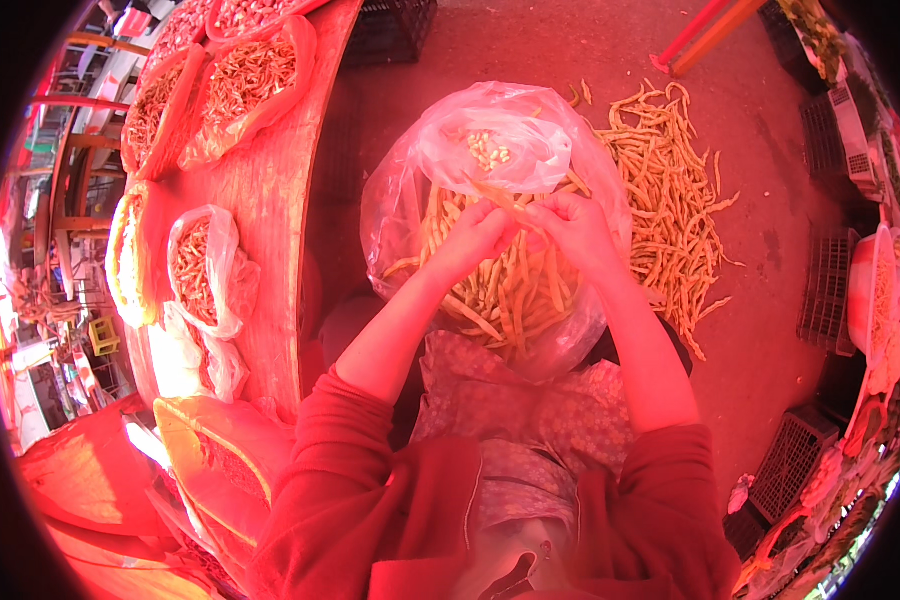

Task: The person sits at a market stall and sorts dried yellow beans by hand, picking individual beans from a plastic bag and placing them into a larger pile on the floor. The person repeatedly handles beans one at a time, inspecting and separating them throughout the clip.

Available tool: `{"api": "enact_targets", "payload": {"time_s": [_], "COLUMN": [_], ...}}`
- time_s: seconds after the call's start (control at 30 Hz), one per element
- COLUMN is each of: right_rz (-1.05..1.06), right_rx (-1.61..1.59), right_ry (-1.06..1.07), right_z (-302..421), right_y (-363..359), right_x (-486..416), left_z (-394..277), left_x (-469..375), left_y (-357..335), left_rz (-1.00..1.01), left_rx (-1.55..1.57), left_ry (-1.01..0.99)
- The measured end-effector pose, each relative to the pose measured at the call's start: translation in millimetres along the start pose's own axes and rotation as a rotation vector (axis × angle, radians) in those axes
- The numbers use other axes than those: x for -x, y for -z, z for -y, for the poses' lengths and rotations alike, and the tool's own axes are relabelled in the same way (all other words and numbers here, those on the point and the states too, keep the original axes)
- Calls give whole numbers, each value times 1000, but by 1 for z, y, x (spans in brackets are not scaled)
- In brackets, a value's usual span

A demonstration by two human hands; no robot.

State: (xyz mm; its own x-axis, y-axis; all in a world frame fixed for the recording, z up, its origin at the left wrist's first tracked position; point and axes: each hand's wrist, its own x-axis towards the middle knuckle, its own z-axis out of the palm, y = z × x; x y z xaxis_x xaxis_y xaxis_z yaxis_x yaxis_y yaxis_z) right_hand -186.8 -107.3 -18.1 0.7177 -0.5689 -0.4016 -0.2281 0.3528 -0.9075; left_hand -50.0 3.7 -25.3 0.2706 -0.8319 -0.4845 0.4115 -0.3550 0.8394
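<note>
My left hand (485, 229) and my right hand (568, 223) meet over a large clear plastic bag, pinching a bean pod (504, 196) between them. Long pale bean pods (521, 300) fill the open bag below my hands. Just beyond my fingers, a smaller plastic bag (547, 142) lies on top and holds a small heap of shelled beans (487, 152). On the floor to the right of the large bag spreads a pile of similar pods (664, 202). The fingertips partly hide the held pod.
At the left a wooden table (281, 195) bears open bags of dried goods, among them a bag of dried chillies (247, 82). Black plastic crates (829, 289) line the right side, with a basin (862, 292) near them. A crate (390, 30) stands at the top.
</note>
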Motion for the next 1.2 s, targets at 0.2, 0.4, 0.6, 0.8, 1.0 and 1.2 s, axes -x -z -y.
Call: {"api": "enact_targets", "payload": {"time_s": [0.2,0.4,0.6,0.8,1.0,1.2], "right_rz": [23,45,-2,-123,-394,-683], "right_rx": [66,31,151,412,400,312], "right_ry": [27,1,72,424,446,338], "right_z": [3,-4,-12,-18,2,26], "right_y": [1,7,5,-3,16,81], "right_x": [1,-1,-3,0,-5,2], "left_z": [-3,-2,2,0,8,-11], "left_x": [1,-3,-5,-7,-20,-64], "left_y": [1,-5,-3,-4,14,31], "left_rz": [58,8,7,44,40,-223], "left_rx": [3,-229,-308,6,378,531], "left_ry": [35,-46,-30,117,126,-9]}}
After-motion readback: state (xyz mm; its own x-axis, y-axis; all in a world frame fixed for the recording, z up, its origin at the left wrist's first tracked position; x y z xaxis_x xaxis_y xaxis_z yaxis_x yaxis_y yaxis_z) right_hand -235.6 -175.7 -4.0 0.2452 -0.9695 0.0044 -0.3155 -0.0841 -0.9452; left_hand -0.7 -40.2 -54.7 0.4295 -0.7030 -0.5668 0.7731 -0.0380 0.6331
